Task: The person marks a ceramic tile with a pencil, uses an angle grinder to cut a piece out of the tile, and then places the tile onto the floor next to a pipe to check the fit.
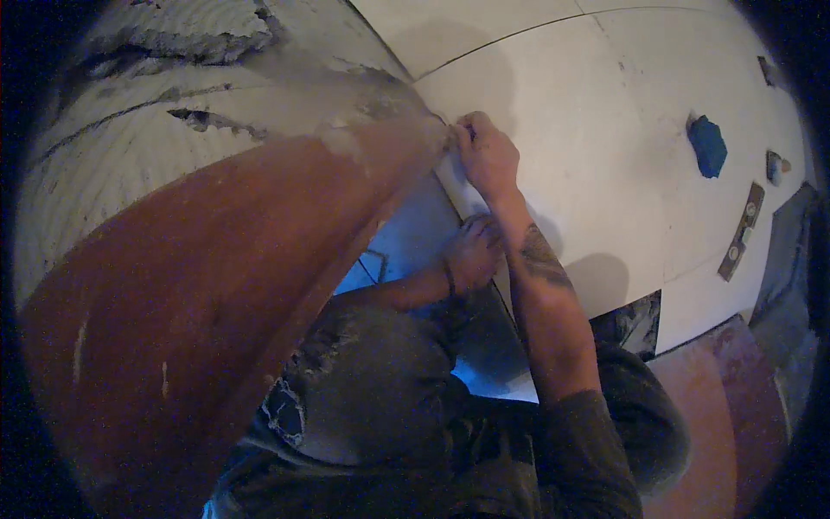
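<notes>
My right hand [488, 160] is closed in a pinch at the edge of a pale floor tile [579, 156], beside the narrow tip of a reddish-brown board [199, 277]. Whatever lies between its fingertips is too small to make out. Lower along the same tile edge is my left hand [474, 258], its fingers curled in at the edge and partly hidden by my right forearm. What they grip does not show. A bluish-lit surface [415, 233] lies between the board and the tile edge.
Combed grey adhesive [104, 164] with rough lumps spreads at the upper left. On the tiles to the right are a dark blue lump [707, 147], a spirit level [742, 232] and a small object [775, 166]. A dark gap [640, 324] breaks the tiling near my knee.
</notes>
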